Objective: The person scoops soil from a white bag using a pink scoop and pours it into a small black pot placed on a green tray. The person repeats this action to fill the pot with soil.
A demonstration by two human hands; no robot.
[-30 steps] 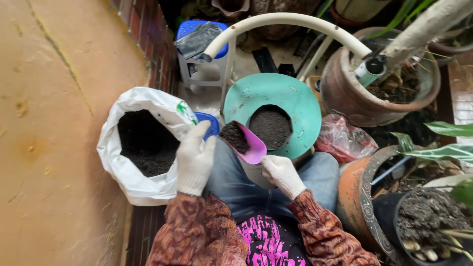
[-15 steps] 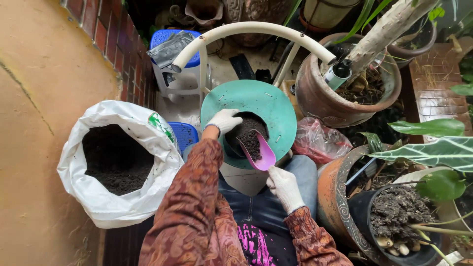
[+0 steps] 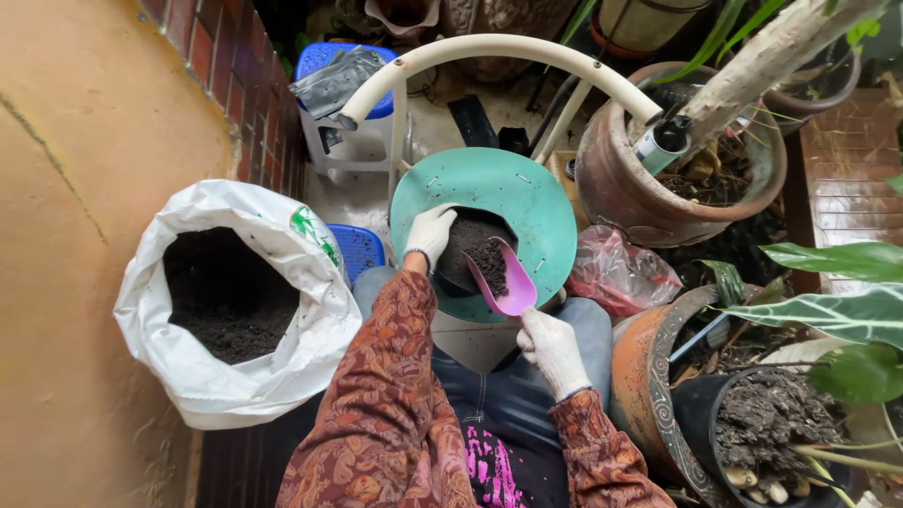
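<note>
A second ago the left hand (image 3: 431,233) hung beside the white sack of soil (image 3: 230,299); since then it has crossed over and now rests on the inner rim of the green pot (image 3: 484,230), gloved fingers curled over the edge of the dark soil inside, as if steadying the pot or pressing the soil. The right hand (image 3: 553,350), also gloved, is closed round the handle of the pink scoop (image 3: 503,282), which has gone from hovering loaded at the pot's near edge to lying tilted into the pot's opening, a heap of soil on its blade touching the soil already there. So the load looks to be going in, not back to the sack. The pot sits on the person's lap, above the jeans, between the sack on the left and a pink plastic bag (image 3: 616,277) and brown clay pot (image 3: 649,202) on the right. A blue basket (image 3: 356,252) shows just beside the sack
</note>
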